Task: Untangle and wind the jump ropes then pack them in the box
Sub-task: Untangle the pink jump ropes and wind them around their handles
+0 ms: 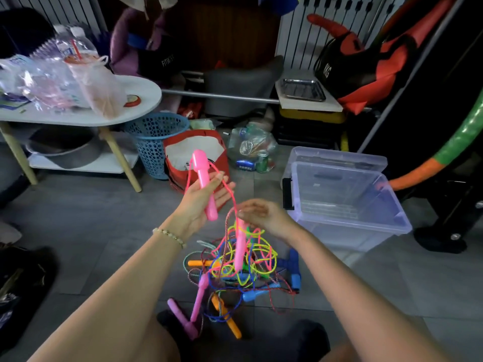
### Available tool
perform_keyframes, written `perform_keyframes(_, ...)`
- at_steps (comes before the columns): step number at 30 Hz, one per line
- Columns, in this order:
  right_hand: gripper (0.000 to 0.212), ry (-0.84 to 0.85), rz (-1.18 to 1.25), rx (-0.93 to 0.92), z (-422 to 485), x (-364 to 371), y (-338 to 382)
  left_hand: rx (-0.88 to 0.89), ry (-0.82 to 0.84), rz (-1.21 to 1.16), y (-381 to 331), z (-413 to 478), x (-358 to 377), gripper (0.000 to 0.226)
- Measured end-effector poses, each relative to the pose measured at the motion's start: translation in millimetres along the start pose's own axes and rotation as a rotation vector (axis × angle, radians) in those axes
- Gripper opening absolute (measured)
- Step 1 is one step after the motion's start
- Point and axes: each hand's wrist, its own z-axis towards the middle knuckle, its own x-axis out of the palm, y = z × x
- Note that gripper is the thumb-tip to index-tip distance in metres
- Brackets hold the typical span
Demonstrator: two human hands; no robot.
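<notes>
Both hands are clamped on one pink rope, the left hand (194, 202) gripping a pink handle (202, 176) and the right hand (261, 214) pinching the pink cord (233, 194) above the dangling second handle (240, 246), seemingly to lift it free of the tangle (235, 278) on the floor beside the open box (347, 223)

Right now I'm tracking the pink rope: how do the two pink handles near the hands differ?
The upper pink handle leans upward across the palm of the left hand, clear of the pile. The lower pink handle dangles downward from the right hand, inside the tangled ropes. Both are pink.
</notes>
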Motion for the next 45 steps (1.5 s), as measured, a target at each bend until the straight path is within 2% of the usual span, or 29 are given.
perform_keyframes(2, 0.028, -0.011, -0.055, -0.051, -1, 4, 3, -0.011, 0.010, -0.059, 0, -2, 7, 0.011)
perform_keyframes(4, 0.025, -0.015, -0.106, -0.085, -1, 10, 2, -0.025, 0.008, -0.104, 0, -3, 14, 0.011)
perform_keyframes(7, 0.010, 0.014, 0.030, -0.065, -1, 13, 5, -0.010, 0.005, -0.086, 0, -2, 13, 0.008)
perform_keyframes(9, 0.011, 0.032, 0.141, -0.046, -1, 10, 11, 0.019, 0.010, -0.045, -2, 1, 5, 0.009)
perform_keyframes(12, 0.011, -0.122, 0.300, -0.094, -1, -4, 20, -0.028, 0.099, 0.247, 3, -2, -8, 0.015)
perform_keyframes(15, 0.013, -0.232, 0.494, -0.136, -2, -19, 32, -0.107, 0.289, 0.601, 20, -15, -8, 0.014)
perform_keyframes(17, 0.015, -0.285, 0.483, -0.146, 0, -24, 31, -0.144, 0.384, 0.655, 25, -23, -1, 0.015)
perform_keyframes(20, 0.023, -0.345, 0.469, -0.095, 3, -22, 27, -0.092, 0.321, 0.595, 19, -29, 15, 0.012)
perform_keyframes(21, 0.033, -0.296, 0.452, -0.067, 2, -20, 28, -0.059, 0.272, 0.522, 15, -29, 19, 0.012)
perform_keyframes(23, 0.058, -0.089, 0.349, 0.018, -5, -13, 29, 0.031, 0.188, 0.374, 5, -26, 25, 0.011)
perform_keyframes(24, 0.061, 0.025, 0.263, 0.059, -10, -9, 29, 0.068, 0.152, 0.312, 1, -25, 26, 0.011)
perform_keyframes(26, 0.040, 0.216, 0.062, 0.077, -22, 0, 31, 0.114, 0.084, 0.255, -5, -22, 22, 0.011)
perform_keyframes(27, 0.028, 0.260, -0.008, 0.051, -25, 2, 32, 0.125, 0.061, 0.261, -8, -22, 20, 0.013)
perform_keyframes(29, 0.021, 0.201, -0.017, -0.012, -29, -2, 38, 0.112, 0.067, 0.306, -10, -24, 16, 0.020)
perform_keyframes(32, 0.022, -0.017, 0.118, -0.137, -30, -20, 65, 0.000, 0.239, 0.430, -4, -36, 20, 0.028)
perform_keyframes(34, 0.023, -0.091, 0.181, -0.190, -32, -30, 91, -0.047, 0.340, 0.500, 0, -48, 30, 0.026)
perform_keyframes(38, 0.029, -0.215, 0.178, -0.220, -43, -36, 131, 0.083, 0.355, 0.470, -19, -69, 57, 0.021)
perform_keyframes(41, 0.047, -0.067, 0.337, -0.093, -59, -30, 139, 0.168, 0.342, 0.428, -45, -80, 77, 0.016)
perform_keyframes(43, 0.055, 0.060, 0.313, -0.001, -74, -21, 132, 0.206, 0.292, 0.361, -61, -83, 86, 0.013)
perform_keyframes(45, 0.033, 0.117, 0.147, -0.032, -88, -12, 125, 0.232, 0.231, 0.363, -74, -83, 89, 0.012)
